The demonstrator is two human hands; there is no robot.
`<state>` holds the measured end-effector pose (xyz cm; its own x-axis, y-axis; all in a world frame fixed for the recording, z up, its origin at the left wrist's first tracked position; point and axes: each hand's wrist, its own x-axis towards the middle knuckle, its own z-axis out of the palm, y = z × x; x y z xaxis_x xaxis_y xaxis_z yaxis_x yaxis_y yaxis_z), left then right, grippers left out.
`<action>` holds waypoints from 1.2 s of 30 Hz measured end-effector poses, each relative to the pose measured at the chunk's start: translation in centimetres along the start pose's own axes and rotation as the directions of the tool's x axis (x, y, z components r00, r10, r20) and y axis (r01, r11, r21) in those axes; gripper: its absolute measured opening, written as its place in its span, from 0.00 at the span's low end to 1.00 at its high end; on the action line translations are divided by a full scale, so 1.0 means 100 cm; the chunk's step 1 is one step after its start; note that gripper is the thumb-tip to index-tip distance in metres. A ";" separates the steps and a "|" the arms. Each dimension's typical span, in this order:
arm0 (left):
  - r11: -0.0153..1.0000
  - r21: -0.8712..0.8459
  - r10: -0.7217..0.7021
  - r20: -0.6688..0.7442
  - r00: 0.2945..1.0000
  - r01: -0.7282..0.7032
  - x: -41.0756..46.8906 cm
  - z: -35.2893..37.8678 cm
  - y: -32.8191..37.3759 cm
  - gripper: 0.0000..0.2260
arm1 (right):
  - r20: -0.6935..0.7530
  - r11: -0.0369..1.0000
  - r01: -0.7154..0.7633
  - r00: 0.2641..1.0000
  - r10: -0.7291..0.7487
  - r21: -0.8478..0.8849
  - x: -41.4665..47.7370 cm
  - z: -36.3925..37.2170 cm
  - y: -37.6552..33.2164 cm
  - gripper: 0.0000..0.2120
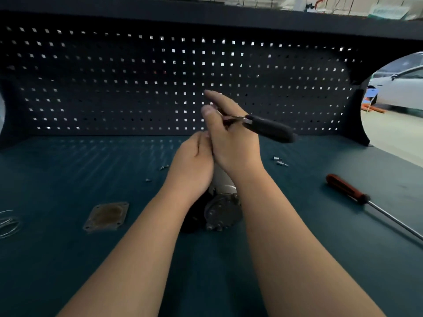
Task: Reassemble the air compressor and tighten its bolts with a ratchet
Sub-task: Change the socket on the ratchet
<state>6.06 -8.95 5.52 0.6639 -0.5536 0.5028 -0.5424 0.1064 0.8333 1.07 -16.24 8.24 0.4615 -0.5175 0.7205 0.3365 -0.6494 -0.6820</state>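
Currently the right hand point(231, 138) is gripping the ratchet point(267, 128), handle projecting right of the grip; the left hand point(192, 165) is clasping the compressor point(223, 209) beneath.

Bench top point(68, 259): dark teal, matte; rows of light spots are cast on its far part.
Pegboard point(114, 88): dark, mounted upright behind the bench; square holes lit from behind.
Shelf point(160, 10): dark, fixed above the pegboard; pale items on top, too blurred to identify.
Screwdriver point(348, 189): red-orange handle, long metal shaft; laid flat at right, shaft pointed toward the lower right.
Wire coil point(8, 223): thin, silvery; laid at the left edge, partly cut off.
Car point(398, 88): white, seen past the pegboard's right end.
Floor items point(373, 108): orange, near the car; blurred.
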 end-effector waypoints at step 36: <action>0.989 -0.133 -0.025 0.328 0.944 0.072 0.010 -0.038 0.014 0.12 | 0.131 0.900 0.126 0.988 -0.078 -0.417 0.001 0.013 -0.039 0.11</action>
<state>7.91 -6.18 8.04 0.4710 -0.7966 0.3789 -0.4201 0.1751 0.8904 0.85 -12.98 10.82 0.5375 -0.3882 0.7486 0.0191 -0.8819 -0.4710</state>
